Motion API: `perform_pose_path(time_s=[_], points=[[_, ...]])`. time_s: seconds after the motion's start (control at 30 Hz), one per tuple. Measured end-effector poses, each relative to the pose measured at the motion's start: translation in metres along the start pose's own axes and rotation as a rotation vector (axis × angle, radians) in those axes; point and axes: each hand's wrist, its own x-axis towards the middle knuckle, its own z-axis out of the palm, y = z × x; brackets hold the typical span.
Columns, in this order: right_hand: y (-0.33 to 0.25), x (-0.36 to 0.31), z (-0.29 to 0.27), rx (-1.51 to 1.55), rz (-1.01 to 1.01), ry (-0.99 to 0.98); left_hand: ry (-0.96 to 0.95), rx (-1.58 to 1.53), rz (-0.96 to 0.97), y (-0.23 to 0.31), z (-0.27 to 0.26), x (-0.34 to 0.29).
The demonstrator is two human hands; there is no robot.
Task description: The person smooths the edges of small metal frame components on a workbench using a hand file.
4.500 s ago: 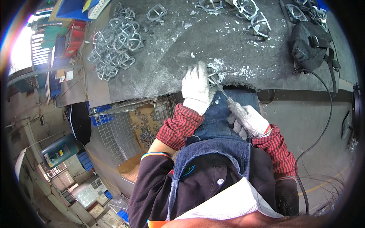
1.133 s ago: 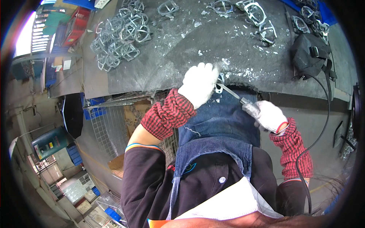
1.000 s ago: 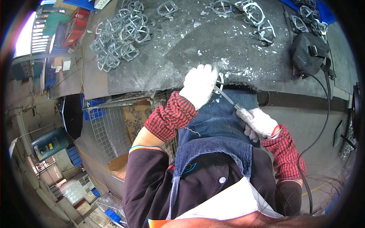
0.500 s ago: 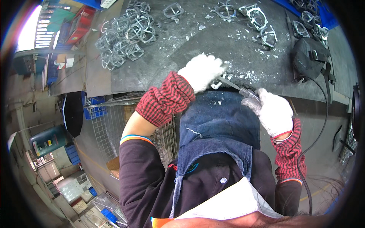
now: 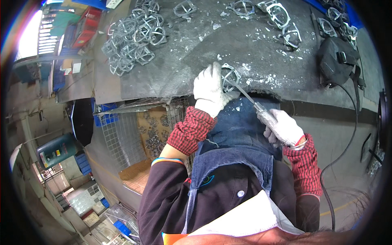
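Observation:
My left hand (image 5: 209, 88), in a white knit glove, holds a silvery cast metal ring frame (image 5: 232, 72) by its left side at the bench's near edge. My right hand (image 5: 282, 125), also gloved, is closed round the handle of a narrow metal-bladed hand tool (image 5: 246, 94). Its blade slants up and left, the tip against or just over the frame; whether it touches cannot be made out, nor whether it is a file or a scraper. Bright metal flakes (image 5: 267, 77) lie on the dark bench mat (image 5: 183, 61) around the frame.
A heap of similar frames (image 5: 134, 38) lies at the far left, with several loose ones (image 5: 279, 16) at the far right. A black pouch (image 5: 337, 59) with a cable (image 5: 353, 98) sits on the right. Below the bench, a wire cage (image 5: 130, 139) holds more frames.
My left hand has turned more upright, drawing its forearm in to the right. The metal frame, mostly hidden before, now shows beside it. My right hand and the tool have shifted slightly down.

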Motion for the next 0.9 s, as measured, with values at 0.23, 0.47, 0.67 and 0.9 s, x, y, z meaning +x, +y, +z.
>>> perform_pose_path(time_s=[0.23, 0.47, 0.67, 0.9], points=[[-0.024, 0.001, -0.006, -0.087, 0.025, -0.177, 0.385, -0.003, 0.267, -0.007, 0.031, -0.01], [-0.012, -0.011, -0.014, -0.131, -0.059, 0.018, 0.066, -0.109, 0.128, -0.008, 0.014, 0.004], [0.003, -0.027, -0.01, -0.06, -0.166, -0.025, 0.014, -0.218, -0.167, -0.014, 0.01, 0.008], [0.015, -0.022, -0.003, 0.003, -0.08, -0.074, 0.422, -0.08, 0.048, -0.016, 0.023, -0.009]])
